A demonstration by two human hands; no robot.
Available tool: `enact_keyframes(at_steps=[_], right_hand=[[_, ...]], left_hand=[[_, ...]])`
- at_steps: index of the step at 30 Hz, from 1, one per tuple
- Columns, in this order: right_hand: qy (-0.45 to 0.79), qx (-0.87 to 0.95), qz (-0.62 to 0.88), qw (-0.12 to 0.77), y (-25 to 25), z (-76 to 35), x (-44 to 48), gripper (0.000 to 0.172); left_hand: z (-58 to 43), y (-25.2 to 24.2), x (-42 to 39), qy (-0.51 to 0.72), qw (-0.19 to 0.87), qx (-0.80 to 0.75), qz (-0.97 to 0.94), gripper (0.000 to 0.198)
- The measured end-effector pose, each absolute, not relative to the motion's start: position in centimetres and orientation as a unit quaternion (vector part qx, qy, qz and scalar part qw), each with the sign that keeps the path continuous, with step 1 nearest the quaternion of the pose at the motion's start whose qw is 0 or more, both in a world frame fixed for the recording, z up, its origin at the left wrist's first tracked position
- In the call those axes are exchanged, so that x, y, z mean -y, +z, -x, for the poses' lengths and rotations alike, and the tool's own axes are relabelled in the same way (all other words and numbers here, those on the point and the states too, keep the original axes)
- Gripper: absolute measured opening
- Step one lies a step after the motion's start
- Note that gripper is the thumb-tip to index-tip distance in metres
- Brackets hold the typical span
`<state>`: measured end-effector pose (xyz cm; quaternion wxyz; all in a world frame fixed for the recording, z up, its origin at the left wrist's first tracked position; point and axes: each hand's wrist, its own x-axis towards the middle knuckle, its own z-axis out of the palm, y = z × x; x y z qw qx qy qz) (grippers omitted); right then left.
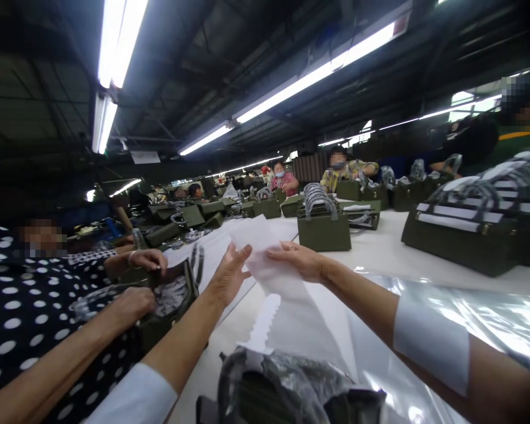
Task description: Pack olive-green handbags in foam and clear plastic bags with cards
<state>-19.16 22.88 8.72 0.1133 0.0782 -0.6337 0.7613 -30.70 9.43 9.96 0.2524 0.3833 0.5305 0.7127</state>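
A thin white sheet of paper [291,294] is held up in front of me, above the table. My right hand [301,260] pinches its upper right edge between thumb and fingers. At the upper left edge, my left hand [230,275] is closed on the same sheet, its fingers partly hidden behind it. Below the sheet, close to me, is a dark green handbag [247,391] with clear plastic around its handles. A white strip with a scalloped edge [264,321] sticks up beside the bag's handle.
Clear plastic sheeting [459,306] covers the table to the right. Finished-looking green handbags stand ahead [323,229] and at right [459,235]. At left, a co-worker in a polka-dot top [9,318] handles another bag [176,294]. More people sit farther back.
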Motion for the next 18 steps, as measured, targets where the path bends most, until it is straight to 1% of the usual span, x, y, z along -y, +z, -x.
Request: enact_keyframes(at_steps=[3,7,9,11,15,18], right_hand=[[0.711,0.688,-0.075,0.126,8.3,19.8,-22.6,0.042],[0.653,0.73,-0.04,0.199,8.1,19.8,-23.0,0.027],[0.625,0.744,-0.027,0.236,8.4,19.5,-23.0,0.023],[0.613,0.751,-0.026,0.243,8.8,19.1,-22.8,0.024],[0.622,0.75,-0.027,0.222,9.6,18.6,-21.8,0.026],[0.623,0.744,-0.013,0.24,10.1,18.1,-21.4,0.036]], left_hand=[[29.7,10.7,-9.3,0.733,0.258,-0.494,-0.39,0.049],[28.7,10.6,-9.0,0.766,0.228,-0.486,-0.354,0.046],[28.2,10.4,-8.8,0.778,0.211,-0.488,-0.336,0.045],[27.6,10.5,-8.5,0.785,0.195,-0.488,-0.327,0.046],[26.7,11.4,-8.4,0.787,0.16,-0.495,-0.331,0.044],[26.0,12.6,-8.0,0.775,0.12,-0.514,-0.347,0.042]])
